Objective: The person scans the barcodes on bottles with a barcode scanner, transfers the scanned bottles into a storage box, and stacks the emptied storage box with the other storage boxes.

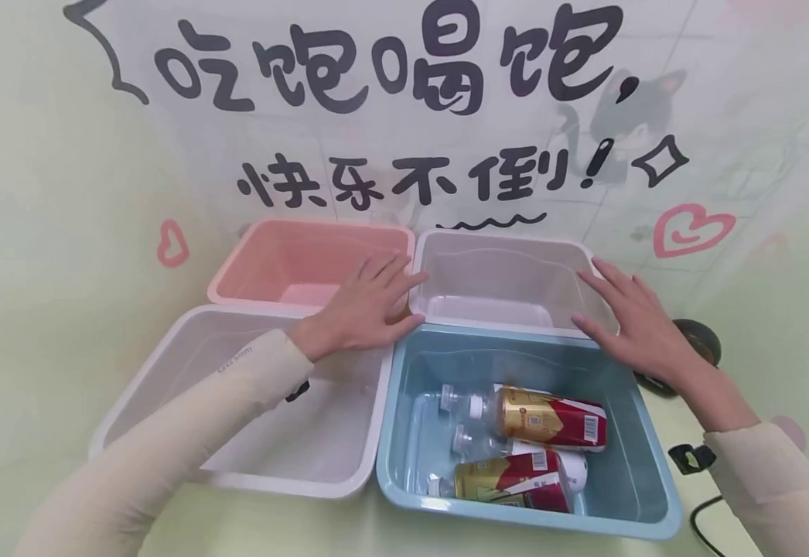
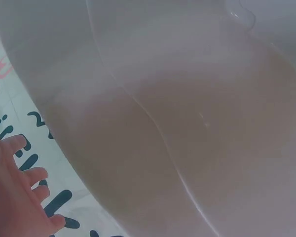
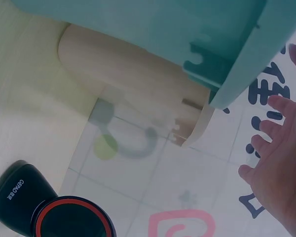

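Note:
My left hand [image 1: 366, 305] is held with fingers spread where the pink bin [image 1: 237, 259], the back grey-white bin [image 1: 502, 267] and the front grey-white bin [image 1: 237, 480] meet. It holds nothing. Fingers extended, my right hand [image 1: 637, 325] overlaps the right end of the back grey-white bin, beyond the blue bin [image 1: 530, 526]. Nothing is in it either. Inside the blue bin lie several clear plastic bottles, two with gold and red labels: an upper bottle [image 1: 551, 418] and a lower bottle [image 1: 516, 480]. Both wrist views also show the left hand [image 2: 19, 192] and right hand [image 3: 281, 163] with fingers apart.
A black device [image 3: 24, 197] with an orange-red ring stands on the pale table [image 3: 29, 98], right of the bins. A black cable [image 1: 700, 518] runs at the right front. Behind the bins rises a white wall panel [image 1: 377, 139] with large black lettering.

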Motion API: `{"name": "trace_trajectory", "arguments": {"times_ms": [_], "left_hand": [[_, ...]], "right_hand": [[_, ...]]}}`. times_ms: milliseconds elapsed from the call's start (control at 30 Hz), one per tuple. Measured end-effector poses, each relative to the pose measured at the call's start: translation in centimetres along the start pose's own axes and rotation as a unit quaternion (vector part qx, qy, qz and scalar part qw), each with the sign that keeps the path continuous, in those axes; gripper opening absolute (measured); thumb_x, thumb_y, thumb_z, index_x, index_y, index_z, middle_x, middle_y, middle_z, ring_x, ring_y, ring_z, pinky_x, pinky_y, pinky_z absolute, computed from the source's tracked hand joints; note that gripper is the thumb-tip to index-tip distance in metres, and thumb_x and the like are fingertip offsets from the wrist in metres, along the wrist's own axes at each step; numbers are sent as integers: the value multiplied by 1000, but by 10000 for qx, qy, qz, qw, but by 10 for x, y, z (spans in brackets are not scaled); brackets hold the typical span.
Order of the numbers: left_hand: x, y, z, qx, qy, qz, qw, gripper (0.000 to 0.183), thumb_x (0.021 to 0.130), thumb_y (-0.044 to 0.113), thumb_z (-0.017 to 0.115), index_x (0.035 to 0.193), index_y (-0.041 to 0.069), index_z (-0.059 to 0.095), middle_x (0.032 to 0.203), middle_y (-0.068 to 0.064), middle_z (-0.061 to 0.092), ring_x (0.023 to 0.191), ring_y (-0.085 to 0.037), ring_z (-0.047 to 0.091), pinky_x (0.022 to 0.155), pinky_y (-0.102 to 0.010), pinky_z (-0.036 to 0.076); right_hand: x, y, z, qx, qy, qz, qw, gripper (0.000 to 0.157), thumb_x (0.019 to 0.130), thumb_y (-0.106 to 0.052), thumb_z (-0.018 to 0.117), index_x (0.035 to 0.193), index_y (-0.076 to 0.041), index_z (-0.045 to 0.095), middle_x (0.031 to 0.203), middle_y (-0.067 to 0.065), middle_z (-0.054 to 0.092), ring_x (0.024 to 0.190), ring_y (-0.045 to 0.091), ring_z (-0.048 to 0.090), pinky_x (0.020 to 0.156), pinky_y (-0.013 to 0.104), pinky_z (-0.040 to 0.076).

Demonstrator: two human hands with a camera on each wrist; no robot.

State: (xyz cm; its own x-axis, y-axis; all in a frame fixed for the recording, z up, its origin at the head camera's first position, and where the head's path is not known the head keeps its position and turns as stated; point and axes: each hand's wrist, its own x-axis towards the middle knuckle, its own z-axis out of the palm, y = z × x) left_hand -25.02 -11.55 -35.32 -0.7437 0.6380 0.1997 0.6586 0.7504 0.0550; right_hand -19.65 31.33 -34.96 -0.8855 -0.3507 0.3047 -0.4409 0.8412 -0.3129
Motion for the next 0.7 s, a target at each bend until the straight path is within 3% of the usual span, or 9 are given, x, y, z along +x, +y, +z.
{"name": "trace_trajectory", "arguments": {"times_ms": [333, 567, 700], "left_hand": [[-12, -11, 2, -77, -9, -56, 10000, 73, 103, 61, 46, 166, 24, 37, 176, -13, 28, 164, -39, 23, 133, -67, 16], [-39, -11, -4, -340, -70, -187, 9992, 70, 102, 62, 48, 164, 30, 41, 176, -3, 30, 166, -32, 22, 135, -63, 14], [-50, -8, -2, -575, -28, -200, 9981, 65, 102, 62, 50, 160, 33, 46, 174, -1, 35, 164, -31, 26, 134, -65, 17]], "right_hand": [[8, -2, -2, 77, 7, -37, 10000, 79, 98, -40, 69, 165, -14, 36, 175, 20, 25, 157, 51, 30, 130, 73, 10], [11, -12, -2, -20, -71, -69, 9999, 83, 94, -43, 74, 164, -15, 40, 174, 20, 29, 150, 53, 37, 113, 81, 34], [5, -13, -3, -65, -107, -102, 9999, 84, 92, -40, 77, 163, -14, 41, 172, 22, 32, 149, 54, 38, 110, 82, 36]]}}
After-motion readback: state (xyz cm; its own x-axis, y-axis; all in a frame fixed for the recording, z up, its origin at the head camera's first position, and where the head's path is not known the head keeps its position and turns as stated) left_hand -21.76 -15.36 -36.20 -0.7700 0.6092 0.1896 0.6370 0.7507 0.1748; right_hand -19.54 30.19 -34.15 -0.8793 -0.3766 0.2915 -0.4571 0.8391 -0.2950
